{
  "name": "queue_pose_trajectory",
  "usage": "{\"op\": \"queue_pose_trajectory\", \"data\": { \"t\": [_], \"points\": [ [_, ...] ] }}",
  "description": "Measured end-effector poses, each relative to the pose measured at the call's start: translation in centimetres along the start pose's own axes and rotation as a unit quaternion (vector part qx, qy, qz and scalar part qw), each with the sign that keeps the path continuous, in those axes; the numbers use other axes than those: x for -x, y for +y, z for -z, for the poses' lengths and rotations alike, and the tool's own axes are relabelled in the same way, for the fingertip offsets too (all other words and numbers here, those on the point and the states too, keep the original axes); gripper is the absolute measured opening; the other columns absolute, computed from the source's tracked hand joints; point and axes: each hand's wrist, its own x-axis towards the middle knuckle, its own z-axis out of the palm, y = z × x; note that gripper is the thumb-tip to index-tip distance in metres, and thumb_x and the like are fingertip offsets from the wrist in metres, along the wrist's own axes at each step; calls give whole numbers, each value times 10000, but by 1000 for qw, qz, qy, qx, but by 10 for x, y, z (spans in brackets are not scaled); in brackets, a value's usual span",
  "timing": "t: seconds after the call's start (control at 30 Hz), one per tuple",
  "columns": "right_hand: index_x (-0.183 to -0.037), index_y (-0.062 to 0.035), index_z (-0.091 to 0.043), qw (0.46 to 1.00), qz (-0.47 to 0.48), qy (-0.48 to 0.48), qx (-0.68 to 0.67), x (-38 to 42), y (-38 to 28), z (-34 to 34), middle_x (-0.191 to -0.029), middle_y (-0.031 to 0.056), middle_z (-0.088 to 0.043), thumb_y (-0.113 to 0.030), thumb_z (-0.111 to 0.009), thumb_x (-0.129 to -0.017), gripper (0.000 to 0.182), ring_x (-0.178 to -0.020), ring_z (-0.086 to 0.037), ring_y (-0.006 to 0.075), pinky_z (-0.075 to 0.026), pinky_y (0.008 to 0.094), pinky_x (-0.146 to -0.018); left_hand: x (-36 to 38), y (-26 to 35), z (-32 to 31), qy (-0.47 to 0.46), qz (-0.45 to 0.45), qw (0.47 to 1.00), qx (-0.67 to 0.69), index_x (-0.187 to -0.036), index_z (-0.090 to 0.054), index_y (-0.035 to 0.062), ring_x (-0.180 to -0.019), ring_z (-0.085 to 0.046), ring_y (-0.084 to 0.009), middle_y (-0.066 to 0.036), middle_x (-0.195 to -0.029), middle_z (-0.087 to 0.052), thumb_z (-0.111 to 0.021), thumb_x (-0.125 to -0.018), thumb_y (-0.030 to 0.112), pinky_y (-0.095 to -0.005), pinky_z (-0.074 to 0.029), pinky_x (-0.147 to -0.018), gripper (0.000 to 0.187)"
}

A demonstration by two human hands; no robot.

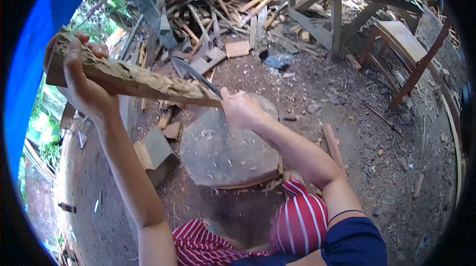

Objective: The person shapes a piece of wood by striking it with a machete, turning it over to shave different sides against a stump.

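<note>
Two grips are closed: the left grip (89, 80) clasps one end of a rough timber (144, 83), the right grip (243, 110) a knife (199, 77) whose blade is near the timber's other end. Below the right grip sits a chip-strewn wooden block (230, 154).

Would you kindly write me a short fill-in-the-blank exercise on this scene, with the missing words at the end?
The left hand grips one end of a long, rough piece of ____.
The knife is held in the ____ hand.
The striped clothing is white and ____.
The tarp at the picture's left edge is coloured ____.

Missing words: wood; right; red; blue.
</note>
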Motion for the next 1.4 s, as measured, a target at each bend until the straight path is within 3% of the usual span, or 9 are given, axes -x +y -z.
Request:
{"op": "queue_pose_trajectory", "data": {
  "t": [0.3,0.37,0.43,0.63,0.97,1.03,1.1,1.13,1.4],
  "points": [
    [-1070,5,-446,931,202,288,-98,3,-67,90,-533,161,-583,-193,-483,-932,245,-426,-585,343,-445,438,-365,-5,-9,-9,14,-15,999,27,-1012,-520,-6,-612,-541,-171,-125,-839,-572,-614,-814,173,-305,-464,-567,283],
    [-1080,4,-460,961,119,243,55,-1,-30,28,-583,182,-611,-176,-481,-920,241,-511,-628,362,-496,453,-442,-3,-4,-13,4,-22,999,33,-1028,-513,-6,-618,-542,-171,-127,-845,-572,-612,-817,172,-306,-464,-574,294],
    [-1142,-5,-462,999,-14,-33,36,0,26,-33,-883,243,-661,-176,-434,-906,293,-871,-648,424,-496,540,-756,2,-3,-10,69,-50,985,-150,-1106,-478,-27,-713,-498,-161,-120,-964,-533,-569,-843,195,-331,-421,-684,355],
    [-1186,-44,-414,987,-115,-111,-34,18,64,-32,-889,282,-636,-241,-414,-946,311,-874,-649,404,-493,516,-726,-4,-13,33,50,13,999,-13,-1148,-450,-3,-706,-483,-153,-100,-944,-518,-570,-851,189,-322,-408,-678,374],
    [-1124,7,-418,942,190,257,-99,-8,-49,70,-534,164,-572,-164,-451,-963,237,-459,-587,369,-455,447,-427,6,4,39,-36,31,996,76,-1079,-444,2,-703,-471,-140,-108,-948,-482,-513,-857,283,-321,-403,-674,365],
    [-1146,-2,-423,966,139,215,-23,-7,-29,31,-565,178,-591,-188,-459,-956,268,-491,-606,365,-478,452,-448,14,10,40,-27,20,998,47,-1160,-429,11,-722,-457,-145,-104,-971,-465,-497,-866,283,-321,-392,-699,406],
    [-1184,-33,-442,996,6,-25,85,-2,17,-33,-786,214,-665,-177,-408,-928,296,-745,-661,403,-508,540,-681,24,13,38,-21,-17,998,55,-1232,-422,26,-736,-453,-141,-93,-972,-461,-494,-872,271,-318,-386,-717,441],
    [-1170,-36,-453,991,-38,-81,103,-1,51,-68,-881,231,-668,-139,-388,-908,289,-845,-657,412,-494,544,-757,30,15,25,154,-39,972,-174,-1159,-459,28,-730,-455,-135,-84,-950,-479,-515,-869,257,-315,-387,-718,373],
    [-1041,16,-455,979,-124,-137,84,15,84,-78,-878,277,-647,-130,-387,-901,213,-868,-655,408,-503,521,-762,38,19,64,149,4,988,-49,-958,-464,18,-722,-446,-140,-75,-903,-485,-500,-879,288,-312,-371,-697,284]
  ]
}}
